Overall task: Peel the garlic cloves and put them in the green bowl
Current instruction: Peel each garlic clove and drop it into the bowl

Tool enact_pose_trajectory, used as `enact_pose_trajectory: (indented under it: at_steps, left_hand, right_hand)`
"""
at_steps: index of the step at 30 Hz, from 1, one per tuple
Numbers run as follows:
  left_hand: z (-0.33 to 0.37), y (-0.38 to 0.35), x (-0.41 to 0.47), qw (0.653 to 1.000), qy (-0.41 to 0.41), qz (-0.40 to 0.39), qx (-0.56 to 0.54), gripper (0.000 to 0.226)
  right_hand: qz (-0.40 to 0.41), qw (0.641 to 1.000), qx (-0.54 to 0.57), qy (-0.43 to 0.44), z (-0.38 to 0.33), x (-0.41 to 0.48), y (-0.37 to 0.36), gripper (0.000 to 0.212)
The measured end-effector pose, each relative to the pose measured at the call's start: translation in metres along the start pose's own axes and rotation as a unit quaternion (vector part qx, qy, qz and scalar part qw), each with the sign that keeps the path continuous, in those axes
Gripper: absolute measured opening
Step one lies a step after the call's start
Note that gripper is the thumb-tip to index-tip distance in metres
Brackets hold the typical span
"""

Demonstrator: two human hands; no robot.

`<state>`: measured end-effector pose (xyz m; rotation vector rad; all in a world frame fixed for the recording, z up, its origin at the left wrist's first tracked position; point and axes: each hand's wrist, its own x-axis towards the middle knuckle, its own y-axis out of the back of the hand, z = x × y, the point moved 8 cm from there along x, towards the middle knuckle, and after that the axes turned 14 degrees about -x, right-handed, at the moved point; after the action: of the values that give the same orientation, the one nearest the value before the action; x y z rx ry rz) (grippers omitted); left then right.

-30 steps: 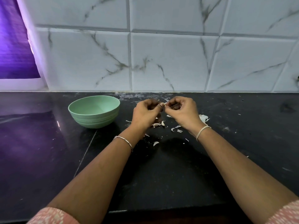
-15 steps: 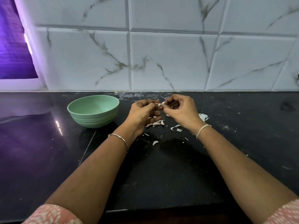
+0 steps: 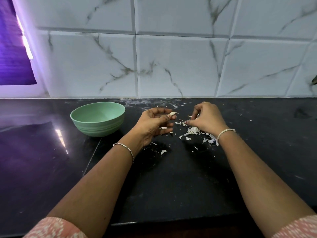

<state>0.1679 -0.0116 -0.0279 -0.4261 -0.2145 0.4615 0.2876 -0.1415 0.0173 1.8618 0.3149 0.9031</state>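
We see the left hand (image 3: 154,125) just rt of the green bowl (image 3: 97,128), thumb & forefinger pinching a garlic clove (image 3: 172,114). Right hand (image 3: 208,120) sits farther rt of the bowl, fingers curled, tips together; can't tell if they hold anything. Peel scraps (image 3: 193,131) lie beneath it.

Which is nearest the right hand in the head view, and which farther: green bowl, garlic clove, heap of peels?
1. Heap of peels, just beneath the right hand.
2. Garlic clove, pinched in the left hand, to the left.
3. Green bowl, farthest left.
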Motion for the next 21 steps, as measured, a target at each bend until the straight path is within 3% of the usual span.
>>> enact_pose_trajectory:
  at_steps: [8,17,21]
  left_hand:
    - [-0.001,0.0,0.0,1.0,-0.009,0.021,0.009,0.005]
    - [0.0,0.002,0.0,0.998,-0.023,0.048,-0.017,0.009]
    - [0.005,0.004,0.001,0.996,-0.061,0.057,0.034,0.008]
  right_hand:
    - [-0.008,0.975,0.197,0.106,-0.03,-0.004,-0.005,0.016]
    - [0.041,0.976,0.188,0.102,-0.039,-0.008,-0.005,0.009]
    - [0.052,0.982,0.152,0.096,-0.039,-0.008,-0.005,0.009]
